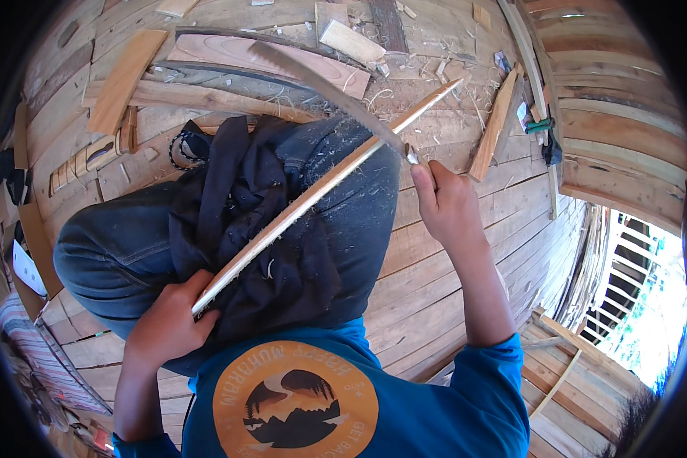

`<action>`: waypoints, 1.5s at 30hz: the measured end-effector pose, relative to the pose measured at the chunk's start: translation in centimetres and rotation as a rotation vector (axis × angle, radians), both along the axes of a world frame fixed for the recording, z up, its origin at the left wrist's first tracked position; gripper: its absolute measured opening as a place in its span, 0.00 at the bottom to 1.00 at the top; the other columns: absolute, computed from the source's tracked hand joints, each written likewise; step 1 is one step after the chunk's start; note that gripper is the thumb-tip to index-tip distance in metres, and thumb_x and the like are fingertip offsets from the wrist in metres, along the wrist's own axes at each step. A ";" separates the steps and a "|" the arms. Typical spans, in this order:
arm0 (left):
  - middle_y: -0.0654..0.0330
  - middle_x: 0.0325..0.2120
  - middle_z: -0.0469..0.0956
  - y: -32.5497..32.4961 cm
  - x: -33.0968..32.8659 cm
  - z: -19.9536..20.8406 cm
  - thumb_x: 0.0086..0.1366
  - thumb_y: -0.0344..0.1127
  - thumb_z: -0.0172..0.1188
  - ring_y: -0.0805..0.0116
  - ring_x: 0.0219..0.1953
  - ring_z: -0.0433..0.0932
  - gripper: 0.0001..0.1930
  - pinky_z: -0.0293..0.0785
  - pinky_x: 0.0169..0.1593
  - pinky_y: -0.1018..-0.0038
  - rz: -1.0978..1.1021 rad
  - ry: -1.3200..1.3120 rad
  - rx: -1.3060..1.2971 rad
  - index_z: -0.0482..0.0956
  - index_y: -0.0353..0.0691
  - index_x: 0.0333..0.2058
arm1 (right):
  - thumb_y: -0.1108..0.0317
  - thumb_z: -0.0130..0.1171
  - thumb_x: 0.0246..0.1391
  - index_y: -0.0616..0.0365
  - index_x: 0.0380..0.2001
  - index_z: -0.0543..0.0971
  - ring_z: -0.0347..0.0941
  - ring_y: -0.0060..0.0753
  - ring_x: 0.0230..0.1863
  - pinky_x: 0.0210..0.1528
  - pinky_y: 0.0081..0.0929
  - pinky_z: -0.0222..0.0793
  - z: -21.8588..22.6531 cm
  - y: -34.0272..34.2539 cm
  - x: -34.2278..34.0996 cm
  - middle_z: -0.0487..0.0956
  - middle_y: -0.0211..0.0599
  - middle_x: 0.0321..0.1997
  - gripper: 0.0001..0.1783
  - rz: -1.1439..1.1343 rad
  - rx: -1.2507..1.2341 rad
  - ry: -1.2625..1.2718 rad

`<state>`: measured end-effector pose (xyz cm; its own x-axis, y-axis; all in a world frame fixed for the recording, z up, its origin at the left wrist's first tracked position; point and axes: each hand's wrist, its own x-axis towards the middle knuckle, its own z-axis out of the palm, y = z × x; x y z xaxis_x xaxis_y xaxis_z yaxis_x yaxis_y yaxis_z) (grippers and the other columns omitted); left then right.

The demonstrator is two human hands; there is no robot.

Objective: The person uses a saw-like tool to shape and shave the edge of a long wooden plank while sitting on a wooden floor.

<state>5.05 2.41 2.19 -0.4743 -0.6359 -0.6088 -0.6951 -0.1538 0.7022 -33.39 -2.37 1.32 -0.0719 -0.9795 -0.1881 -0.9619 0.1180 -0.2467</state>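
My left hand (pixel 168 320) is closed round the near end of a long, thin, pale wooden strip (pixel 305 201). The strip slants across my lap, its far end pointing up and to the right past my knee. In my right hand (pixel 449 200) is the handle of a machete (pixel 336 95), mostly hidden by the fingers. Its long, dull grey blade reaches up and to the left, crossing the strip near my right knee. Whether blade and strip touch there, I cannot tell. A dark cloth (pixel 229 206) lies bunched over my crossed legs, beneath the strip.
Wood offcuts and curled shavings litter the plank floor (pixel 427 263). Beyond my legs lie a reddish board (pixel 214 50) and an orange-brown board (pixel 126 80). Another narrow board (pixel 496 126) lies to the right of the strip's tip. A slatted wooden wall (pixel 618 114) stands on the right.
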 end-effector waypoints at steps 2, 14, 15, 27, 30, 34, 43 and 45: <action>0.44 0.27 0.77 -0.3 0.6 0.1 0.54 0.29 0.65 0.42 0.32 0.78 0.17 0.72 0.37 0.59 -0.010 0.027 0.024 0.74 0.36 0.44 | 0.47 0.51 0.63 0.63 0.22 0.73 0.74 0.58 0.21 0.24 0.46 0.67 0.1 0.4 0.6 0.72 0.51 0.14 0.28 -0.053 -0.028 -0.100; 0.50 0.22 0.77 -0.6 2.4 0.0 0.54 0.33 0.69 0.51 0.26 0.79 0.18 0.72 0.32 0.64 -0.106 0.069 0.128 0.75 0.35 0.42 | 0.49 0.48 0.66 0.62 0.27 0.71 0.72 0.61 0.22 0.24 0.47 0.63 1.8 5.0 -0.9 0.70 0.52 0.16 0.25 -0.142 0.045 -0.147; 0.53 0.21 0.77 -0.7 2.5 -0.3 0.54 0.33 0.69 0.55 0.25 0.79 0.17 0.72 0.31 0.66 -0.082 0.086 0.152 0.75 0.36 0.40 | 0.49 0.48 0.66 0.62 0.28 0.71 0.72 0.62 0.23 0.25 0.48 0.63 1.6 5.2 -0.6 0.71 0.52 0.16 0.25 -0.131 0.067 -0.152; 0.44 0.25 0.77 0.3 1.3 0.4 0.54 0.29 0.65 0.41 0.31 0.78 0.16 0.72 0.35 0.59 -0.095 -0.022 0.068 0.73 0.36 0.41 | 0.46 0.45 0.67 0.61 0.25 0.73 0.74 0.67 0.28 0.29 0.54 0.69 -1.0 2.9 -8.1 0.76 0.57 0.21 0.28 -0.195 -0.102 0.049; 0.43 0.25 0.77 0.5 1.0 0.6 0.54 0.29 0.65 0.40 0.32 0.78 0.15 0.71 0.35 0.57 -0.092 -0.081 0.073 0.73 0.36 0.41 | 0.48 0.44 0.67 0.61 0.25 0.74 0.74 0.67 0.28 0.30 0.55 0.68 -0.1 3.1 -4.9 0.76 0.58 0.21 0.27 -0.132 -0.029 0.073; 0.42 0.25 0.77 1.1 1.0 0.7 0.54 0.29 0.65 0.40 0.33 0.77 0.15 0.71 0.35 0.57 -0.041 -0.083 0.047 0.72 0.37 0.40 | 0.47 0.43 0.68 0.62 0.25 0.74 0.75 0.67 0.29 0.31 0.55 0.69 -1.4 2.1 -4.8 0.76 0.59 0.22 0.29 -0.129 -0.051 0.074; 0.42 0.27 0.76 2.4 0.6 0.4 0.55 0.29 0.62 0.39 0.33 0.77 0.18 0.71 0.37 0.54 -0.044 -0.146 -0.094 0.70 0.39 0.45 | 0.44 0.42 0.67 0.63 0.26 0.75 0.74 0.69 0.32 0.34 0.57 0.69 0.3 1.8 -4.9 0.76 0.62 0.24 0.32 -0.080 0.045 0.126; 0.40 0.28 0.77 2.7 0.0 0.7 0.55 0.27 0.61 0.38 0.35 0.77 0.17 0.72 0.38 0.52 -0.054 -0.151 -0.116 0.68 0.37 0.44 | 0.44 0.43 0.67 0.62 0.24 0.74 0.74 0.68 0.30 0.32 0.57 0.69 -0.3 1.4 -6.9 0.75 0.61 0.22 0.31 -0.103 0.010 0.118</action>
